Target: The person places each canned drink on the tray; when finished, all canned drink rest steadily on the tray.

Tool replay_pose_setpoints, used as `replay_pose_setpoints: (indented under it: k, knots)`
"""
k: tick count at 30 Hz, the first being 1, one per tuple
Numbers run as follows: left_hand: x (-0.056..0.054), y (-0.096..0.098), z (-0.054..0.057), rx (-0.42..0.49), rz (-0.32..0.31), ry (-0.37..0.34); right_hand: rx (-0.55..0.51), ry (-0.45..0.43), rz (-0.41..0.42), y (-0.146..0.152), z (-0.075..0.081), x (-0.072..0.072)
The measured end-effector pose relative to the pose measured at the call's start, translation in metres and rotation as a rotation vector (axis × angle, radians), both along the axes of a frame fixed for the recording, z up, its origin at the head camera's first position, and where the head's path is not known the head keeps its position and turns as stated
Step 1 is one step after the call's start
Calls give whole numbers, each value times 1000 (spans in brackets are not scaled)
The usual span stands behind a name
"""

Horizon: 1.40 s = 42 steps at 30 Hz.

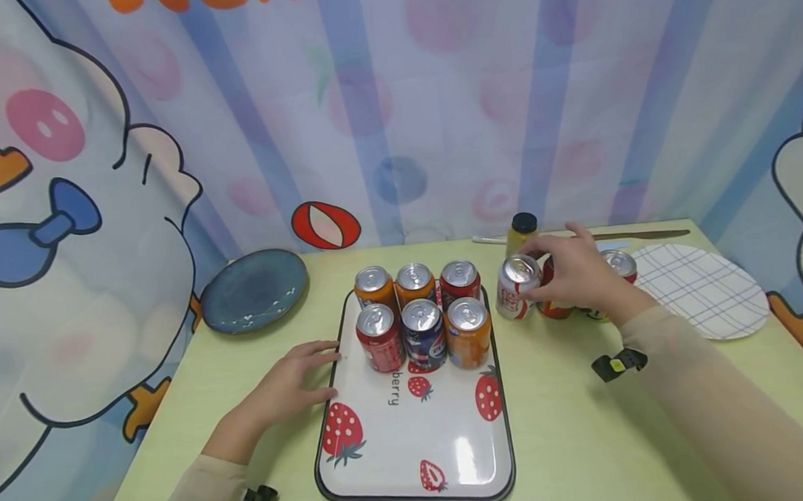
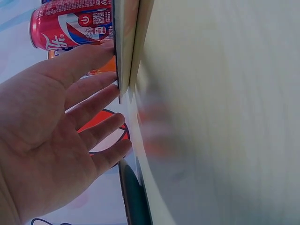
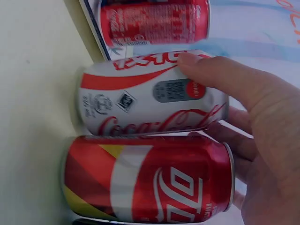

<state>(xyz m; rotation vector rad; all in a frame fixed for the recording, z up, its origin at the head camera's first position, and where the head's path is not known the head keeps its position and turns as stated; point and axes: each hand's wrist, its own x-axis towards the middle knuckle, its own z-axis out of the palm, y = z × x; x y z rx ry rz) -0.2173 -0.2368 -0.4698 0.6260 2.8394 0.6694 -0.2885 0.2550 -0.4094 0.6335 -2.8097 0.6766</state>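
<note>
My right hand point(image 1: 571, 273) grips a white Coca-Cola can point(image 1: 511, 298) near its top, thumb on the near side and fingers behind. Right beside it stands a red Coca-Cola can point(image 3: 187, 180), partly hidden by the hand in the head view. My left hand point(image 1: 282, 386) has its fingers spread, with fingertips right at the left rim of the strawberry-print tray point(image 1: 410, 444). Several soda cans stand upright in two rows on the tray's far half. The front row has a red can point(image 1: 382, 345), a dark blue can point(image 1: 424, 339) and an orange can point(image 1: 469, 337).
A blue-green plate point(image 1: 255, 290) lies at the back left, a checked white plate point(image 1: 702, 290) at the right. Behind the right hand are a black-capped yellow bottle point(image 1: 522, 234), another can point(image 1: 620, 265) and a long thin brown utensil point(image 1: 650, 234). A printed curtain point(image 1: 436, 129) hangs behind the table.
</note>
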Motion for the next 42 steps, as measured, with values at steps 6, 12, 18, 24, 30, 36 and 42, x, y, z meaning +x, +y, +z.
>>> replay_pose_setpoints:
  k: [6,12,18,24,30,36,42]
  knots:
    - [1,0,0,7,-2,-2,-67,43,32,1,4,22]
    - [2,0,1,4,1,-2,-170,43,94,-1,14,59]
    - [1,-1,1,6,3,-6,-188,20,147,-14,22,92]
    - [1,-1,0,8,-7,9,-246,51,267,-42,20,112]
    - [0,-1,-2,14,-16,4,-323,-32,310,-91,10,125]
    - [-1,-2,-3,13,-16,10,-361,-109,302,-144,-1,127]
    - [0,-1,-1,16,-3,-8,-347,-144,288,-185,-10,121]
